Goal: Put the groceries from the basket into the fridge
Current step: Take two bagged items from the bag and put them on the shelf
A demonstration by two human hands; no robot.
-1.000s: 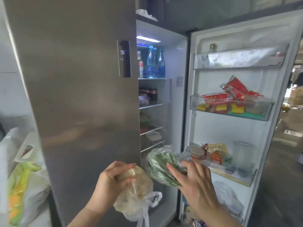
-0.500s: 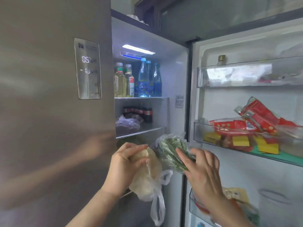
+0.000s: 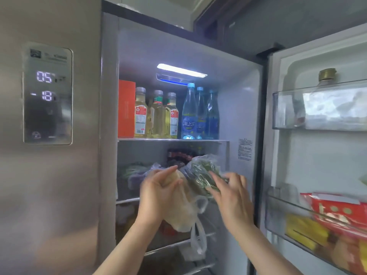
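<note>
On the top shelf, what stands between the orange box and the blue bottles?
Three yellow oil bottles stand between the orange box and the blue bottles, seen in the head view.

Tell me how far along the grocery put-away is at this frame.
Mid-job. The fridge door already stands open. The left hand grips a pale bagged item and the right hand holds a bag of greens, both at the second shelf, neither set down yet. The basket is out of view, so what remains is unknown.

Dim overall; fridge ceiling lamp (image 3: 181, 70) glares white-blue; motion blur throughout, wide-angle bending at frame edges
</note>
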